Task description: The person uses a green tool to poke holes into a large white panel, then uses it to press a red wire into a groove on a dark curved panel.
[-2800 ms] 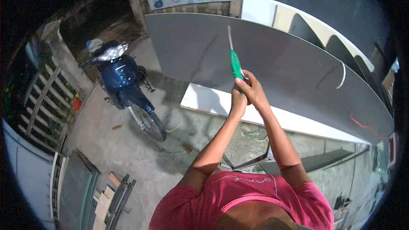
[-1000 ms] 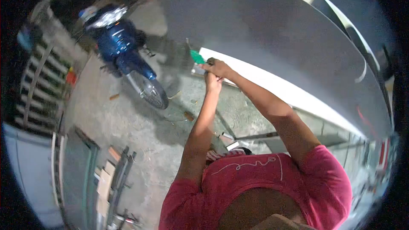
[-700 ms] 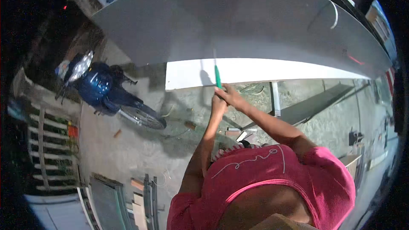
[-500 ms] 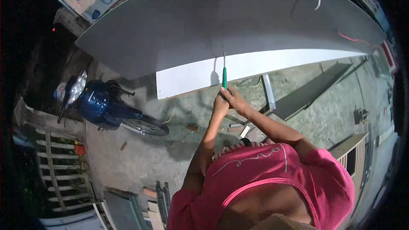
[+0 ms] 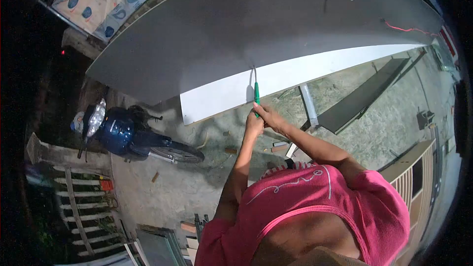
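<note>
A screwdriver [image 5: 256,92] with a green handle and thin metal shaft points away from me. Its tip is by the line where a large dark grey panel [image 5: 207,29] meets a white board [image 5: 217,99]; whether it touches cannot be made out. Both of my hands are closed at the lower end of the handle. My left hand [image 5: 253,125] is wrapped below it, and my right hand [image 5: 270,118] presses against it from the right. The fingers partly cover one another and the handle's end.
A blue motorbike [image 5: 118,130] stands at left on the concrete floor. Right of the hands lie a metal bar [image 5: 309,104] and a long dark panel [image 5: 367,96]. A slatted wooden piece [image 5: 411,172] is at right. A red wire [image 5: 404,28] crosses the grey panel.
The view has shifted slightly. The screwdriver's tip has moved a little left and down relative to the panels, to the seam. Both hands keep their grip on the handle.
</note>
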The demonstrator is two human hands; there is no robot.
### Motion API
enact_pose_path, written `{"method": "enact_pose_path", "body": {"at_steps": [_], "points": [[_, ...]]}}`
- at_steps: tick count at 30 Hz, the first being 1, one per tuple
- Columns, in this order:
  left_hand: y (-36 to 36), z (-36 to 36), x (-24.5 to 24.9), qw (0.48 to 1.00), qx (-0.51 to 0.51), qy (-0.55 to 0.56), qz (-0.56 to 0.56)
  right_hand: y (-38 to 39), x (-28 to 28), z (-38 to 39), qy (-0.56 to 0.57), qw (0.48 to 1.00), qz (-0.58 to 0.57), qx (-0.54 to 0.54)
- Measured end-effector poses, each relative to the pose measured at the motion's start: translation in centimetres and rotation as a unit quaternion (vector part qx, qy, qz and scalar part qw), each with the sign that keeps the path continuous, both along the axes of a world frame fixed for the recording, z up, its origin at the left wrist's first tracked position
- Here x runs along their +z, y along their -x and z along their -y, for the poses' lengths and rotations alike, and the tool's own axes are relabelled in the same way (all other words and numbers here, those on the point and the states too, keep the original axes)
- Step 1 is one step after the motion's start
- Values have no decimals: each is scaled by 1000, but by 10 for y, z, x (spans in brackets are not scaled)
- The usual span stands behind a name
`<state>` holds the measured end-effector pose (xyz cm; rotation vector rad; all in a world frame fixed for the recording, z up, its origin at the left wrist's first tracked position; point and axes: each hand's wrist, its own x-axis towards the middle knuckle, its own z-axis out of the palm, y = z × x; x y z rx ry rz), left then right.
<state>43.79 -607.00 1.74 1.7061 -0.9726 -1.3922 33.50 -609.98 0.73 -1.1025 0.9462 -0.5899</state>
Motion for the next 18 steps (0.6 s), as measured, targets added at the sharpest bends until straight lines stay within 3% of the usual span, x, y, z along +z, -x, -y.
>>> {"method": "enact_pose_path", "body": {"at_steps": [3,5,8,11,14,18], "points": [[16,2,-2,999,15,21,-32,10,-5,1,55,998,-6,-34],[26,8,-17,992,0,119,-47,25,9,-2,81,995,-29,-43],[55,21,-2,987,-89,121,57,60,23,-5,151,981,-22,-123],[85,43,5,975,-160,124,94,87,27,3,155,970,18,-185],[105,61,14,961,-200,113,156,103,21,18,158,961,-12,-226],[121,74,21,963,-193,115,148,116,33,28,134,963,24,-233]]}}
